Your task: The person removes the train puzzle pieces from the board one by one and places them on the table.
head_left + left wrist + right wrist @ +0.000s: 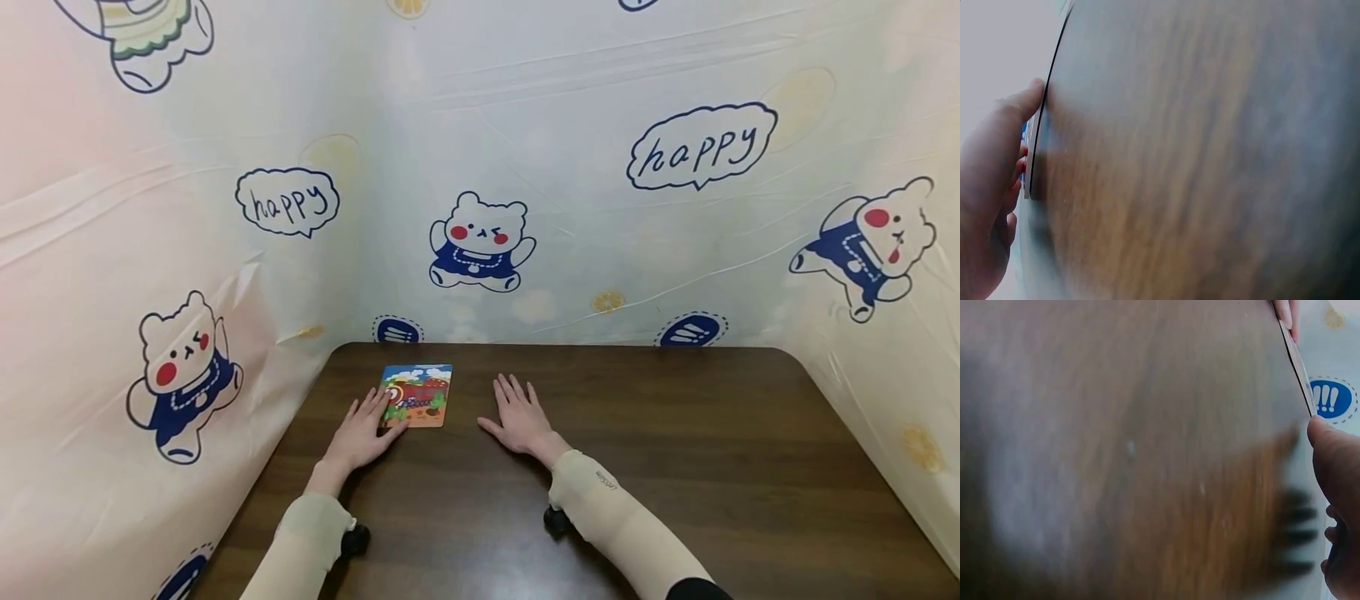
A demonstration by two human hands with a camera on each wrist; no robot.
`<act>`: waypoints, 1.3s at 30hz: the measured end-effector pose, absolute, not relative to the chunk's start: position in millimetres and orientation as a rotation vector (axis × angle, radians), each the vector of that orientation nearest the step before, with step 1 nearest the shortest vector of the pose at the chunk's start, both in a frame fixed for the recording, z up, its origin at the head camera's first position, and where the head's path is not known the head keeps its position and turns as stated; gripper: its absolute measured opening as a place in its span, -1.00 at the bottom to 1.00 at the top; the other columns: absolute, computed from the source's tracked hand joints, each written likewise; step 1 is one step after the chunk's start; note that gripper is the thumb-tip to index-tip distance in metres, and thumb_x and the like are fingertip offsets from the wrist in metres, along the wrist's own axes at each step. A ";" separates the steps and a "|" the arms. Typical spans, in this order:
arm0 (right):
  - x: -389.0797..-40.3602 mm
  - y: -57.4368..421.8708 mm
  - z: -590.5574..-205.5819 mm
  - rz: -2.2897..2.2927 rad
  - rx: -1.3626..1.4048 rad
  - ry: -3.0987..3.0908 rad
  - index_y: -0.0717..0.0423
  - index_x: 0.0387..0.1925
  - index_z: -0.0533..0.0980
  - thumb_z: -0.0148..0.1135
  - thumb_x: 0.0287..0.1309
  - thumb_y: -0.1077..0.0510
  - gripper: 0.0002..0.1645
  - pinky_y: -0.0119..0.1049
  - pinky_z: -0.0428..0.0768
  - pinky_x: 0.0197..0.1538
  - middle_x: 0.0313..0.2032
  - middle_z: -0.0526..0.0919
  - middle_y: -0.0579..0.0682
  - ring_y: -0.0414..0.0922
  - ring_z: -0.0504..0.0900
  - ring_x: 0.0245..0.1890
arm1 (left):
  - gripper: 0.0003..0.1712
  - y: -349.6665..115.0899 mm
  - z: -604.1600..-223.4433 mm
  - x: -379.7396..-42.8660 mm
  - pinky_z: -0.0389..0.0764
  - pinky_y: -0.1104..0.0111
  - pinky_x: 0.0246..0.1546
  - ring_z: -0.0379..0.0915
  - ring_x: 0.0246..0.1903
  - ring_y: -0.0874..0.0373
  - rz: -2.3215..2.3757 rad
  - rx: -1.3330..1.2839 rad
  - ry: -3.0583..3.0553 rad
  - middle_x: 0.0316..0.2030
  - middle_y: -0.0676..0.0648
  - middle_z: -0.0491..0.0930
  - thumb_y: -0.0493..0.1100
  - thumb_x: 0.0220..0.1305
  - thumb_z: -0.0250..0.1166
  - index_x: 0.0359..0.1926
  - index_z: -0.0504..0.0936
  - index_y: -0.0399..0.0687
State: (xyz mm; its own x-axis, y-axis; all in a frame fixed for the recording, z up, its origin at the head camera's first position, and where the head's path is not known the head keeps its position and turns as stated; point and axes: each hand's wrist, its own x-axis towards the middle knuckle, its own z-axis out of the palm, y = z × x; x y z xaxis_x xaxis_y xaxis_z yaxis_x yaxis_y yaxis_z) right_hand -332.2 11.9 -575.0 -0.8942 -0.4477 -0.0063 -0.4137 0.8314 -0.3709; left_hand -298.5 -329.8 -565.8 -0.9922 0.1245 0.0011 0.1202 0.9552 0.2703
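Observation:
A thin, flat picture book or board (420,400) with a blue, red, green and orange cartoon scene lies on the table, left of the middle. My left hand (362,433) rests on its left edge, fingers straight and thumb spread near the lower edge. In the left wrist view, the left hand (988,181) is at the board's thin edge (1034,156). My right hand (521,417) lies on the table to the right of the board, apart from it, fingers extended. The right wrist view shows the right hand (1341,481) and the board's narrow edge (1297,362) beyond the thumb.
The dark brown wooden table (675,450) has rounded far corners. Behind it and along both sides hangs a pale curtain (570,233) printed with cartoon bears and "happy" speech bubbles. Dark wrist devices (355,540) sit under both light sleeves.

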 end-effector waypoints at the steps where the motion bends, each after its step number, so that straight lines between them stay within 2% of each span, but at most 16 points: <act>1: -331.8 9.4 -575.1 -0.557 -0.694 2.917 0.17 0.78 0.02 0.02 0.64 -0.41 0.07 0.27 -0.06 0.80 0.79 0.00 0.14 0.14 -0.06 0.82 | 0.11 -328.8 -565.6 -298.5 -0.06 -0.31 0.74 -0.06 0.74 -0.37 0.430 0.192 3.087 0.71 -0.37 0.11 0.45 0.58 0.13 0.72 0.15 -0.31; 17: -319.9 -30.5 -571.0 -0.515 -0.738 2.869 0.08 0.79 0.04 -0.05 0.64 -0.46 0.05 0.26 -0.06 0.80 0.80 0.01 0.05 0.08 -0.07 0.82 | 0.09 -317.3 -567.2 -292.9 -0.03 -0.31 0.74 -0.03 0.74 -0.35 0.441 0.223 3.084 0.71 -0.35 0.16 0.43 0.58 0.16 0.71 0.19 -0.28; 24: -315.4 -30.8 -566.2 -0.490 -0.783 2.872 0.11 0.77 0.08 0.00 0.65 -0.40 0.02 0.30 -0.04 0.79 0.80 0.03 0.06 0.10 -0.04 0.82 | 0.09 -312.2 -564.9 -291.3 -0.03 -0.31 0.74 0.00 0.74 -0.34 0.415 0.231 3.090 0.71 -0.33 0.18 0.45 0.57 0.16 0.71 0.22 -0.27; 34: -322.9 -23.0 -567.6 -0.493 -0.774 2.868 0.05 0.79 0.04 -0.06 0.63 -0.48 0.05 0.26 -0.04 0.80 0.80 0.02 0.01 0.08 -0.05 0.82 | 0.07 -296.1 -565.2 -293.1 0.00 -0.31 0.73 0.06 0.72 -0.33 0.397 0.283 3.096 0.68 -0.34 0.25 0.45 0.57 0.16 0.69 0.27 -0.26; 39: -324.4 -20.0 -570.1 -0.476 -0.792 2.868 0.00 0.79 0.04 -0.07 0.62 -0.50 0.05 0.24 -0.03 0.81 0.80 0.02 -0.03 0.07 -0.05 0.82 | 0.05 -293.7 -567.4 -294.5 0.01 -0.31 0.73 0.09 0.71 -0.35 0.420 0.285 3.120 0.65 -0.38 0.29 0.42 0.53 0.24 0.65 0.34 -0.26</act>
